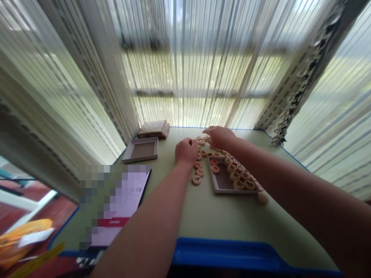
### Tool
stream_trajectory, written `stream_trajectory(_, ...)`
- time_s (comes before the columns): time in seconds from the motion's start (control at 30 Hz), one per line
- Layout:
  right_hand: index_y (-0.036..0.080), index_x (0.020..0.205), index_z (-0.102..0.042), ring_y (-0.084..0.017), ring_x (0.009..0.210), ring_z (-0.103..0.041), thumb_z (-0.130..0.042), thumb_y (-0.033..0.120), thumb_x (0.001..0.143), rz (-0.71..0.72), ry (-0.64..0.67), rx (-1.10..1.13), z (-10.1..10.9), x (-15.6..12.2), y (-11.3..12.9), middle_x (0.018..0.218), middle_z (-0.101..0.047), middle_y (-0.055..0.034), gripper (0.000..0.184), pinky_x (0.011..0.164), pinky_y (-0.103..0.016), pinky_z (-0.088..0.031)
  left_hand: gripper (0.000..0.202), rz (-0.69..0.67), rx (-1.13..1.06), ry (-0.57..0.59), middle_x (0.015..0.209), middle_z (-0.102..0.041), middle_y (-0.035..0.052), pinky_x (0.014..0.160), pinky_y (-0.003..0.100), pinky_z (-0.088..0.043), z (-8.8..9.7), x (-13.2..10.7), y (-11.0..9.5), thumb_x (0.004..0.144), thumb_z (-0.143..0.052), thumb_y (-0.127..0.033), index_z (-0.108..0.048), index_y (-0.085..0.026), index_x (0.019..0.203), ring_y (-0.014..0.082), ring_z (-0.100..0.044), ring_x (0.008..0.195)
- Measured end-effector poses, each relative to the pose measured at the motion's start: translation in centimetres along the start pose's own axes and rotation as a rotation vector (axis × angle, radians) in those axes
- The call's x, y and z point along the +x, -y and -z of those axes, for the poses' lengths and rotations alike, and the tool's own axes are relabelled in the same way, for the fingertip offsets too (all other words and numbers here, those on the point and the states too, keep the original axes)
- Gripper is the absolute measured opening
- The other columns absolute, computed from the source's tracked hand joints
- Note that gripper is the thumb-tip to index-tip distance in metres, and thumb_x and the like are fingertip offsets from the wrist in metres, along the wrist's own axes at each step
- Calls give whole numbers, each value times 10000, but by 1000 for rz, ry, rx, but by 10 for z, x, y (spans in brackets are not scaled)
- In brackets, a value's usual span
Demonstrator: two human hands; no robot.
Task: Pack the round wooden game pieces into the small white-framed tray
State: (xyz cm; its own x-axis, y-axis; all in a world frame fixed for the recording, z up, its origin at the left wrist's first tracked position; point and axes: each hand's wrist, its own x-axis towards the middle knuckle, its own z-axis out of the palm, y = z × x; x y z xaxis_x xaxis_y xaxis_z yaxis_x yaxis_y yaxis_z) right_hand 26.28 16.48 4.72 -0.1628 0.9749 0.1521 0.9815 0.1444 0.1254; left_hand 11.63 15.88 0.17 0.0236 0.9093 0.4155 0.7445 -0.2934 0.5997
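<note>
Round wooden Chinese chess pieces with red and black characters lie on the green table. A column of them, with a black-marked Chinese chess piece (196, 180) at its near end, runs away from me beside my left hand (186, 151). That hand is closed, its fingers curled down against the column, and what is in them is hidden. Over the far pieces reaches my right hand (219, 136), its forefinger stretched out to the left. No piece shows in it. Below my right forearm sits a shallow open box (218, 185), partly filled with pieces, several stacked along its right side.
An empty box lid (124, 157) lies at the left, with a stacked pair of flat boxes (153, 128) behind it. A printed booklet (127, 200) lies near my left forearm. One piece (263, 198) rests outside the box's near right corner. Curtains (188, 77) hang behind the table.
</note>
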Motion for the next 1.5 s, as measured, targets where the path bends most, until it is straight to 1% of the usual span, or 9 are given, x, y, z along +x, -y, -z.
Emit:
stream_trajectory(0.13,238,1051,-600,-256,994,-463,-437,328,798,37,109,-55,-6,5,0,1100,-566,-74,314,787,-348,-387,361,17,0,14,732,-642,72,592,248,-327,0,0,-1,811,-344,-342,-634,-143,729,153,-548,690)
stream_trajectory(0.5,164,873,-660,-209,838,-560,-519,382,722,-57,88,-21,-7,13,-1,884,-645,-89,300,705,-279,-411,355,3,-17,19,721,-653,73,568,254,-327,1,0,0,805,-359,-348,-644,-158,710,158,-551,661)
stream_trajectory(0.67,182,888,-653,-200,847,-568,-507,288,712,-61,66,24,-8,12,2,933,-639,-83,252,708,-270,-415,355,-5,-20,26,707,-654,70,555,251,-315,2,0,-2,799,-361,-352,-646,-165,701,154,-555,649)
stream_trajectory(0.8,187,883,-648,-211,837,-574,-512,322,702,-120,96,75,-11,11,3,934,-640,-88,264,684,-281,-420,362,-25,-22,38,705,-657,72,546,254,-307,1,-1,-2,798,-359,-363,-646,-169,694,156,-558,643)
stream_trajectory(1.0,163,994,-610,-187,840,-575,-498,320,725,-205,102,109,-7,8,11,983,-631,-105,331,690,-262,-414,367,-26,-19,33,722,-660,79,564,253,-318,1,-1,-2,801,-362,-371,-653,-167,709,161,-565,670)
stream_trajectory(1.1,180,928,-638,-195,837,-576,-519,373,717,-192,143,106,-6,10,10,946,-642,-95,310,686,-269,-413,364,-33,-23,37,716,-657,77,562,254,-320,0,-1,-2,800,-362,-363,-654,-167,706,160,-563,663)
stream_trajectory(1.27,193,990,-619,-218,873,-569,-507,473,706,-199,92,129,-11,7,7,959,-635,-93,414,704,-293,-419,366,-55,-6,35,714,-657,76,567,253,-323,1,0,-1,801,-360,-364,-656,-168,714,162,-566,667)
stream_trajectory(1.4,236,1064,-592,-226,899,-565,-482,403,724,-184,79,95,-10,2,11,1060,-601,-88,394,705,-305,-426,369,-71,12,20,735,-662,80,569,255,-321,4,0,-1,805,-352,-370,-652,-170,729,165,-573,685)
stream_trajectory(1.5,241,1020,-629,-218,886,-572,-490,317,711,-99,108,54,-6,2,15,1062,-605,-84,348,713,-287,-423,369,-79,38,15,753,-663,84,575,258,-325,5,0,-2,810,-345,-363,-653,-170,745,169,-576,697)
